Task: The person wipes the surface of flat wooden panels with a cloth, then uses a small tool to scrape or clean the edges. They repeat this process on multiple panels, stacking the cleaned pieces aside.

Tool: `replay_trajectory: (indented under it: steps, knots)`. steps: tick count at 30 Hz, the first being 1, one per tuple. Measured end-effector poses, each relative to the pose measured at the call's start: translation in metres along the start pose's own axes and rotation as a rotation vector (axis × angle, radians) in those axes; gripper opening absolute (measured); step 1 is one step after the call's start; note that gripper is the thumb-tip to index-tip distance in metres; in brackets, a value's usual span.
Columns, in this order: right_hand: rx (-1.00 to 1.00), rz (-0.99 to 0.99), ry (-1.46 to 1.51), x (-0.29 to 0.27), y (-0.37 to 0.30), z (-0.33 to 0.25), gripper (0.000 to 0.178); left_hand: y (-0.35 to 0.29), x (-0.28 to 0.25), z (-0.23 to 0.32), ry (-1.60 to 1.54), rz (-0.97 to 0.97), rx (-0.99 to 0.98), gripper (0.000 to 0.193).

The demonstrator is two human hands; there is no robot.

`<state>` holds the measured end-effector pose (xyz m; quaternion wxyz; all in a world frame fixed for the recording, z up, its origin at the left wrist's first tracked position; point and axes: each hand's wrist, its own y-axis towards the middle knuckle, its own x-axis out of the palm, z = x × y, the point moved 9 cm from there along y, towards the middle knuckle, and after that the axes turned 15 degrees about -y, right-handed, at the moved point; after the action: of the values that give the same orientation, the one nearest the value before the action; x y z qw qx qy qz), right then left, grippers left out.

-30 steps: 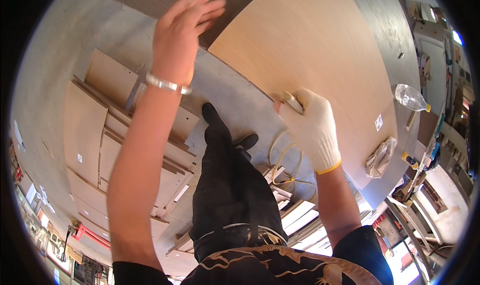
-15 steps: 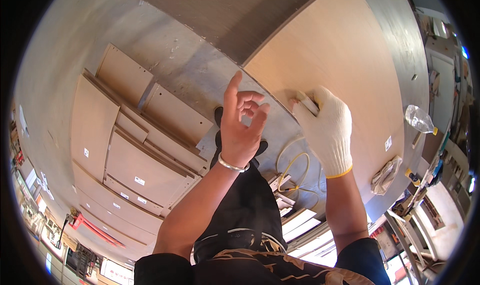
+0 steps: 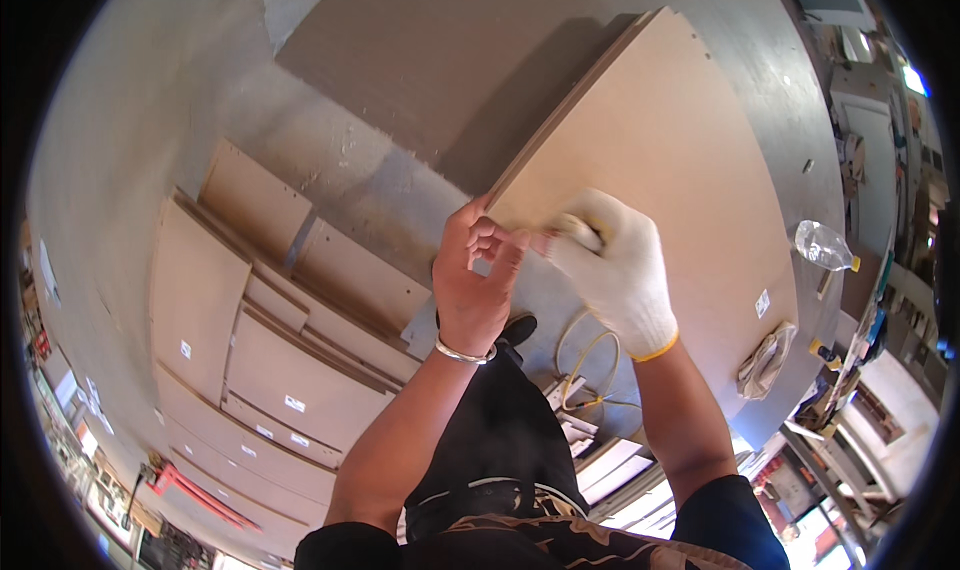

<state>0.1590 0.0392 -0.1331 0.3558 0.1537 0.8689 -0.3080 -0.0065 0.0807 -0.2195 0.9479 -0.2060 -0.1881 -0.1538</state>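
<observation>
My bare left hand point(image 3: 478, 285), with a silver bangle at the wrist, is at the near corner of a stack of light wooden panels point(image 3: 660, 160). Its index finger meets the panel corner; the other fingers curl in and the thumb points right. My right hand point(image 3: 610, 265) wears a white knit glove with a yellow cuff. Its fingers are pinched together over the panel's near edge, tips almost touching my left thumb. What either hand grips, if anything, is too small and blurred to make out.
Several brown panels point(image 3: 300, 355) lie stacked at the left. A dark board point(image 3: 400, 80) lies beyond the corner. Right of the panels are a plastic bottle point(image 3: 825, 246) and a crumpled cloth glove point(image 3: 768, 360). A yellow hose point(image 3: 565, 375) coils below, near my feet.
My left hand has curled its raised index finger down to the panel corner. My gloved right hand has moved left, up to the left fingertips. The view has shifted slightly.
</observation>
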Motion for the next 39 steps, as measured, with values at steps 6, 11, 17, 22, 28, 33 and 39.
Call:
replay_trajectory:
  steps: [6, 11, 17, 22, 28, 33, 39]
  knots:
    - [0.185, 0.107, 0.267, -0.038, -0.033, 0.065, 0.002, 0.011, -0.005, 0.017, 0.047, 0.061, -0.012, 0.031]
    - [0.034, 0.173, -0.095, -0.021, -0.030, 0.050, 0.005, 0.018, -0.015, 0.009, 0.071, 0.034, -0.078, 0.041]
    - [-0.218, 0.229, -0.209, 0.003, -0.012, -0.010, 0.011, -0.008, 0.000, 0.006, -0.106, -0.102, -0.039, 0.067]
    - [-0.192, 0.192, -0.253, 0.014, -0.003, -0.034, 0.008, -0.017, 0.004, -0.009, -0.259, -0.120, -0.075, 0.083]
    - [-0.055, 0.113, -0.277, 0.018, 0.001, -0.036, 0.015, -0.022, 0.003, -0.020, -0.274, -0.124, -0.123, 0.084]
    - [-0.003, 0.074, -0.286, 0.020, 0.005, -0.041, 0.013, -0.020, 0.005, -0.017, -0.215, -0.083, -0.074, 0.083]
    - [0.080, -0.019, -0.305, 0.018, 0.013, -0.045, 0.017, -0.020, 0.012, -0.008, -0.112, -0.008, -0.052, 0.081]
